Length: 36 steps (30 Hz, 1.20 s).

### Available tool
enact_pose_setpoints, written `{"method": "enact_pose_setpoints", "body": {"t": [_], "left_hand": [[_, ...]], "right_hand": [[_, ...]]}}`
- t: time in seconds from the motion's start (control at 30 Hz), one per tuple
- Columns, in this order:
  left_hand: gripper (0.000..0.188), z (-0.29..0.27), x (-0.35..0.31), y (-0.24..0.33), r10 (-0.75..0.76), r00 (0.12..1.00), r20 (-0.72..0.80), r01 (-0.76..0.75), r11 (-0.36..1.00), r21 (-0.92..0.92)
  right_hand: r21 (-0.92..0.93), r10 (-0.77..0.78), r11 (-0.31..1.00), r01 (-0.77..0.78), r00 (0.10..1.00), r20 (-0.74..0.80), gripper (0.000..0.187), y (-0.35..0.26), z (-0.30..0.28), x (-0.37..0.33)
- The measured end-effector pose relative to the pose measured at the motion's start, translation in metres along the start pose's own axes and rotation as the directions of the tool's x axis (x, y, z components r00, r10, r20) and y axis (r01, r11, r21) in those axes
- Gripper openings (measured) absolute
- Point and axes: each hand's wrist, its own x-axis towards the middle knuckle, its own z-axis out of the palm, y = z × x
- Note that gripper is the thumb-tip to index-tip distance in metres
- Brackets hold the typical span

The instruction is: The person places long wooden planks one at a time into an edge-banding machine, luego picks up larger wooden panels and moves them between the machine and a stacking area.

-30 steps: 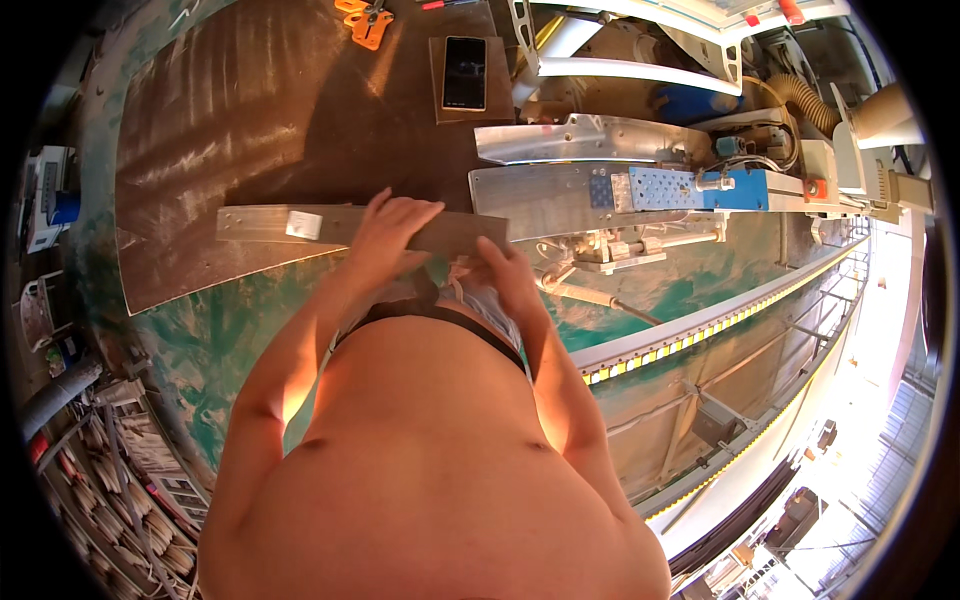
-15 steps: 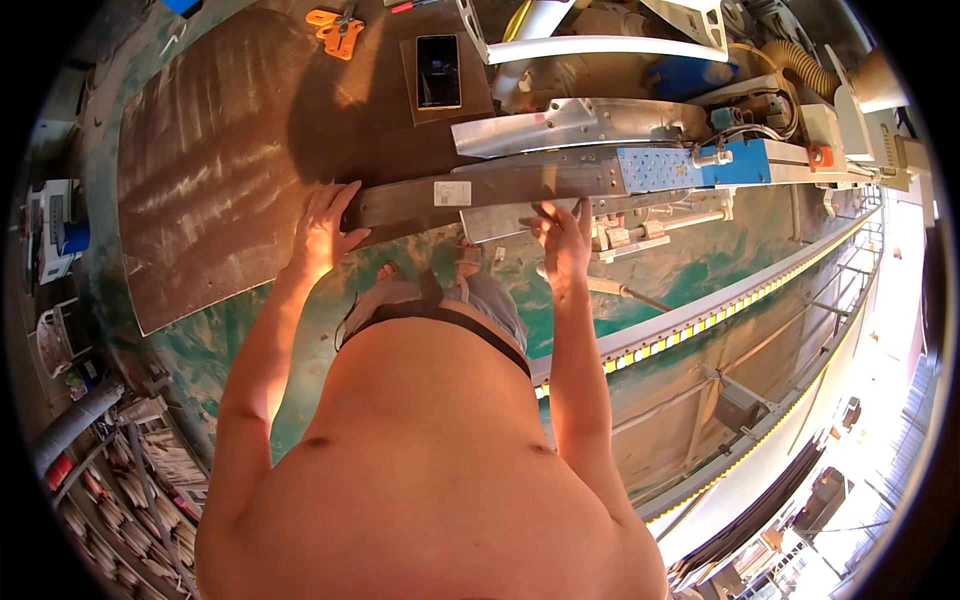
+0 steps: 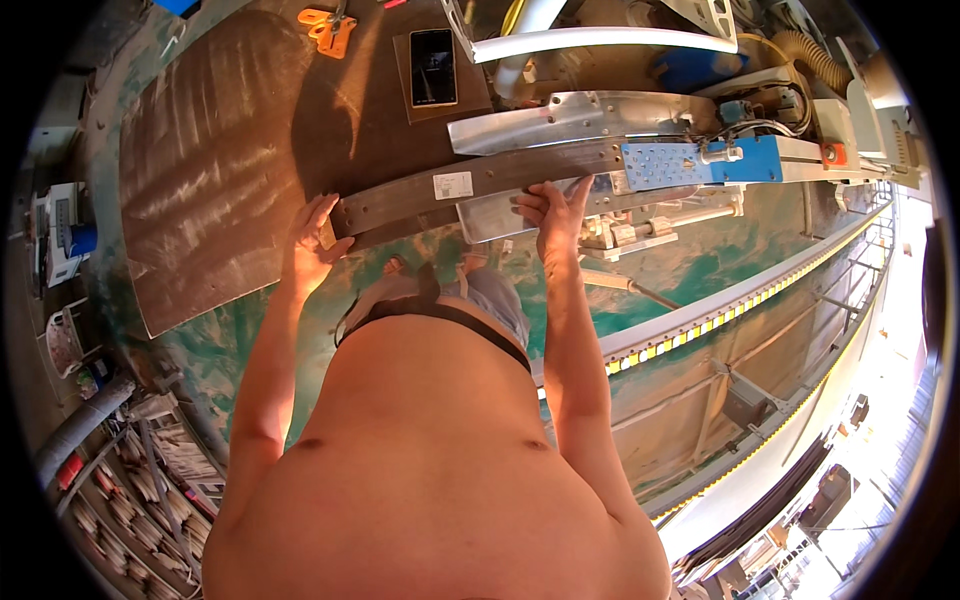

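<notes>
A long dark brown strip (image 3: 400,202) with small holes and a white label runs left to right in front of me. My left hand (image 3: 312,250) is at its left end, with thumb and fingers spread around that end. Along the strip's near edge is my right hand (image 3: 558,218), its fingers apart and partly bent, the tips at the edge. Whether they press on it I cannot tell. A shiny metal plate (image 3: 485,219) lies just left of the right hand, beneath the strip. To the right, a blue perforated plate (image 3: 665,165) meets the strip's far end.
A brown board (image 3: 200,190) spreads on the left. Toward the back lie an orange spring clamp (image 3: 333,38) and a phone (image 3: 433,70). A curved metal piece (image 3: 560,125) sits behind the strip. A rail with yellow marks (image 3: 690,335) crosses the right side.
My left hand has shifted slightly left, along with the strip's left end. My right hand has moved a little up and left, closer to the strip. The whole view has shifted slightly.
</notes>
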Motion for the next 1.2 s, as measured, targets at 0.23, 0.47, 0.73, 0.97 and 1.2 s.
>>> {"method": "enact_pose_setpoints", "body": {"t": [0.23,0.47,0.73,0.97,1.2], "left_hand": [[0.078,-0.019,0.005,0.008,0.027,0.996,0.089,-0.033,0.997,0.067],[0.076,-0.022,0.007,0.018,-0.019,0.991,0.129,-0.003,0.986,0.169],[0.078,-0.017,0.014,0.025,-0.004,0.985,0.174,-0.026,0.985,0.173],[0.072,0.023,0.043,0.069,-0.064,0.975,0.214,-0.012,0.943,0.333],[0.065,0.066,0.062,0.088,0.035,0.975,0.221,-0.115,0.925,0.363]], "right_hand": [[0.007,-0.01,1.0,0.01,0.998,0.067,0.094,0.0,-0.006,-0.004],[0.039,0.014,0.999,-0.017,0.996,0.083,0.094,-0.005,-0.004,-0.01],[-0.027,0.063,0.998,-0.061,0.994,0.085,0.093,-0.011,-0.012,-0.002],[0.058,0.043,0.997,-0.047,0.997,0.066,0.071,-0.034,-0.056,0.029],[0.005,-0.002,1.0,0.002,0.998,0.068,0.022,-0.066,-0.102,0.068]]}}
